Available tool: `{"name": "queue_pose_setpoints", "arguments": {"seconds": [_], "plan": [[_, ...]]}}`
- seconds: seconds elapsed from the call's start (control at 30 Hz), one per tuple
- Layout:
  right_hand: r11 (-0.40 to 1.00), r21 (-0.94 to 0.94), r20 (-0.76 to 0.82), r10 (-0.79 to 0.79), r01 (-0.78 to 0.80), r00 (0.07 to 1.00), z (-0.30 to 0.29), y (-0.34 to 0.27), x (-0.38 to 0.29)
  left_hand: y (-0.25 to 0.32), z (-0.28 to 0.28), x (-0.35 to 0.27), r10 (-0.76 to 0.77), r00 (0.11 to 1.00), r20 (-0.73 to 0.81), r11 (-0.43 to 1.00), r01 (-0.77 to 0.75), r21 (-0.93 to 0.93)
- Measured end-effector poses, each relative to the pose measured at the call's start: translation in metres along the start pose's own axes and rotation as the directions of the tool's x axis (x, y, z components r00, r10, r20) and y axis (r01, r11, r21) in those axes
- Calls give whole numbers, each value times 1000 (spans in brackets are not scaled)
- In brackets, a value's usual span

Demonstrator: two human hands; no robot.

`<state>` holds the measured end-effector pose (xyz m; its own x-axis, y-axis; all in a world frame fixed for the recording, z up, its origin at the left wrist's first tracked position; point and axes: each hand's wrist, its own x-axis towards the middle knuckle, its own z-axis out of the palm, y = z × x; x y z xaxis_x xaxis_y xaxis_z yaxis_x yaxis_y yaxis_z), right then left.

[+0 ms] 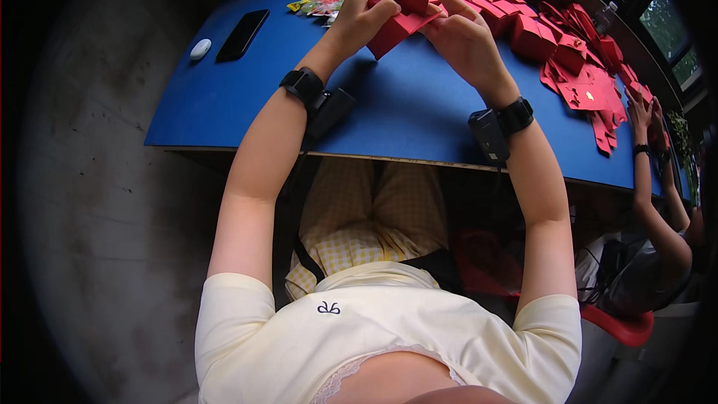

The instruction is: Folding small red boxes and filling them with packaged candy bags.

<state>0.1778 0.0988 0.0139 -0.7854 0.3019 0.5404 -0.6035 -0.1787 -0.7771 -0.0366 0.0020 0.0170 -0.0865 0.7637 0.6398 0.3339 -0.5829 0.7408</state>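
Observation:
A red folded-card box (392,33) with raised flaps is between my hands, above the far part of a blue tabletop (392,112). My left hand (362,17) grips its left side, the thumb lying on the card and a fingertip wrapped in something whitish. On the right side, my right hand (463,33) has its fingers stretched along the flaps, with the thumb and a finger at a card edge. Part of the box is hidden behind my fingers. Just beyond it stand several red card boxes (493,11) in rows.
Small wrapped packets (328,1) lie left of the boxes. Farther left are a black smartphone (243,35) and a white oval case (200,49). Flat red card pieces (589,92) are piled at right, with a clear bottle (606,15) behind. Another person's hands (642,109) hold red card.

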Motion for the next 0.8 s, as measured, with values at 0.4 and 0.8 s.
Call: {"name": "queue_pose_setpoints", "arguments": {"seconds": [0.4,0.8], "plan": [[812,-556,-244,-363,177,899,6,13,1,-8,-5,10,514,853,84,713,-480,511],[119,-946,193,-545,302,816,9,4,1,-7,0,6,523,831,190,647,-532,546]]}}
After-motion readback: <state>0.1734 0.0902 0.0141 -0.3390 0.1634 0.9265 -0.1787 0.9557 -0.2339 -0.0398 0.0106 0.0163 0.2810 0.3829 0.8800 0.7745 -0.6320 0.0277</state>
